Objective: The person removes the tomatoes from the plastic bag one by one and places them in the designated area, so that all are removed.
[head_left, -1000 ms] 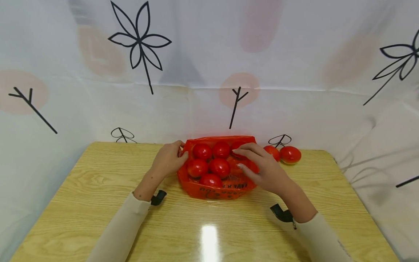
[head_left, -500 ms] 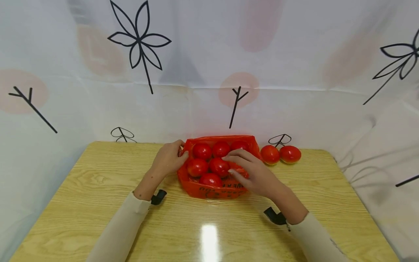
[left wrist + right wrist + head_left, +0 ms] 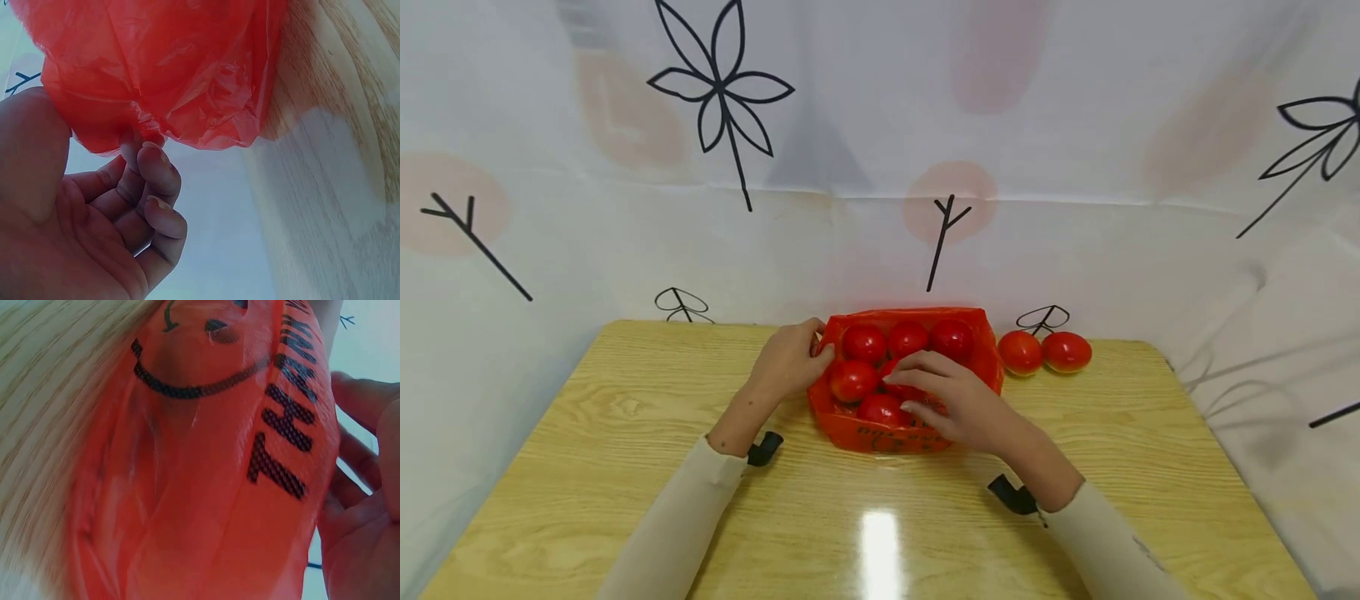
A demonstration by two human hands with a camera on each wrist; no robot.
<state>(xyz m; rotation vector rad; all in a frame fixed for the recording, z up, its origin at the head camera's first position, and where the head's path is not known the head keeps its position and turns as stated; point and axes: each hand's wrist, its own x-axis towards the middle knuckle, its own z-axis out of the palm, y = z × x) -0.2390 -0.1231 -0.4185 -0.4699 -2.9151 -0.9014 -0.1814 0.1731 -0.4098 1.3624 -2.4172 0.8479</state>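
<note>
A red plastic bag [image 3: 887,438] lies with its mouth facing up, black lettering and a smiling mouth printed on its near side. Several glossy red tomatoes [image 3: 853,382] sit inside it. My left hand [image 3: 784,362] pinches the bag's left edge between thumb and fingers; the left wrist view shows the film bunched at the fingertips. Over the bag's opening, my right hand [image 3: 958,404] has its fingers apart and slightly bent, above the middle tomato [image 3: 897,375], which they partly cover. Whether they touch it I cannot tell. In the right wrist view, the bag's wall hides the right fingertips.
Two more tomatoes [image 3: 1020,353] lie side by side on the wooden table [image 3: 625,450], just right of the bag near the back edge. A white cloth [image 3: 850,250] with leaf drawings hangs behind the table.
My right hand has moved left across the bag, from the tomato at its back right corner to the middle one. The left hand has kept its hold on the edge.
</note>
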